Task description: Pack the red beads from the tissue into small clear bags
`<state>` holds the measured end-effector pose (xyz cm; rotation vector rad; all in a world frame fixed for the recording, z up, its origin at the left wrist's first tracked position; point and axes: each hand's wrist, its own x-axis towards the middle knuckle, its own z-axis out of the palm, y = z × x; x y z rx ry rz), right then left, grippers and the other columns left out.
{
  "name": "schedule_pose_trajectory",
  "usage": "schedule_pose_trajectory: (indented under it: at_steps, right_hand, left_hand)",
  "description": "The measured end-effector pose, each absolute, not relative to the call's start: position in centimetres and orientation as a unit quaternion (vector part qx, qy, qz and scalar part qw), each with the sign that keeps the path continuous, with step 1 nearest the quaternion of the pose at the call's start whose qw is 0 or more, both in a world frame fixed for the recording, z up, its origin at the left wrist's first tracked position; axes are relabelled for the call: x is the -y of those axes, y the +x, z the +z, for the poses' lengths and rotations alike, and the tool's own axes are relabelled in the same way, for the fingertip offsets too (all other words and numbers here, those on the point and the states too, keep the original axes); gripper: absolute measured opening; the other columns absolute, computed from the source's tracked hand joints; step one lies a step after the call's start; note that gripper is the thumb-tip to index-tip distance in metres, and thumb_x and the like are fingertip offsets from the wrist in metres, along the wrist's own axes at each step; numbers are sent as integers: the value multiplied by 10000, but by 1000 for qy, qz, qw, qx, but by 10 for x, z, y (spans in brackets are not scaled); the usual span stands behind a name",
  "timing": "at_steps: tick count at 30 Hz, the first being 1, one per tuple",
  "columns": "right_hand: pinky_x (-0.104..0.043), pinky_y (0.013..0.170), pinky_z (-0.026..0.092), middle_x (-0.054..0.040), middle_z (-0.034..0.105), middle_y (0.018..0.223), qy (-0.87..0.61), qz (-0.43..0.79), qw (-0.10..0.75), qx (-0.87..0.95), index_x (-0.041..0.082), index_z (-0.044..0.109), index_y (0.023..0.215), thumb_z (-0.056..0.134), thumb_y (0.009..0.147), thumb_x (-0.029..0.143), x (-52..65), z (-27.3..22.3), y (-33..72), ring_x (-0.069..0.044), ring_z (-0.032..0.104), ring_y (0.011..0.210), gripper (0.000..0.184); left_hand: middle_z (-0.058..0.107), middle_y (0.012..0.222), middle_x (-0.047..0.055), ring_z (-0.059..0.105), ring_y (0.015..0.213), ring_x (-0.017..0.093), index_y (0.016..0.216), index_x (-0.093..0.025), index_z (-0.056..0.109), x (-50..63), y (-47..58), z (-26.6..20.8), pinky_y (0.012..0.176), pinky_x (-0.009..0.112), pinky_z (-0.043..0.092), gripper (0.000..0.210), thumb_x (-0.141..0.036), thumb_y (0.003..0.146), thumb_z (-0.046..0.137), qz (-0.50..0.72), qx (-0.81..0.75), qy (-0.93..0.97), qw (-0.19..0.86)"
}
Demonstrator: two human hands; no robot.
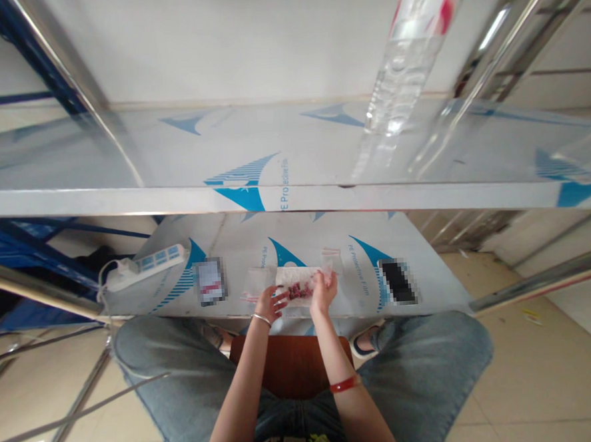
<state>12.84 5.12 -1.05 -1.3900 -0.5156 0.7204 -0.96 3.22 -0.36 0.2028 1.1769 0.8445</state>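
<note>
My left hand (270,304) reaches in from the left with its fingers apart, at the edge of a small pile of dark red pieces (298,290). The pile lies on a white sheet or tray (289,275) on the lower shelf. On its right side my right hand (324,291) is closed, thumb against fingers; what is between them is too small and blurred to name. Just beyond that hand is a small clear plastic bag (331,253). More clear bags with reddish strips (255,285) lie left of the sheet.
A phone (210,281) and a white power strip (160,257) lie to the left; another dark phone (399,281) lies to the right. The upper shelf (174,196) crosses in front, bearing a clear plastic bottle (401,74). A brown stool (291,364) is between my legs.
</note>
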Motion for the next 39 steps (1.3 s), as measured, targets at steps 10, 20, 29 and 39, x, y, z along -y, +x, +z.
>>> schedule_pose_trajectory:
  at_steps: [10,20,29,39]
  right_hand:
    - [-270,627,505,-103,657,973,-568,456,652,212,141,584,993,519,670,413,-50,-4,129,-206,626,874,427]
    - [-184,452,464,-40,672,814,-426,669,493,358,161,651,854,611,667,355,-34,20,114,-124,611,606,272]
    - [-166,388,412,-51,677,717,-430,674,354,485,129,656,764,650,689,470,-31,18,114,-101,587,474,349]
    - [-185,450,406,-25,637,574,-464,606,380,523,135,661,680,648,688,477,-37,10,127,-101,547,477,343]
  left_hand:
    - [673,879,67,558,499,114,1009,-191,594,-32,-6,-7,417,174,261,266,-326,801,499,373,-514,129,762]
    - [686,794,74,625,672,160,893,-121,665,-35,6,19,585,232,460,255,-336,766,614,526,-450,185,698]
    - [697,760,72,609,615,143,837,-105,680,-34,-1,29,488,203,406,256,-306,678,685,597,-498,180,602]
    - [702,935,101,654,738,164,856,-144,662,-35,-18,36,565,206,429,267,-308,650,709,620,-483,167,595]
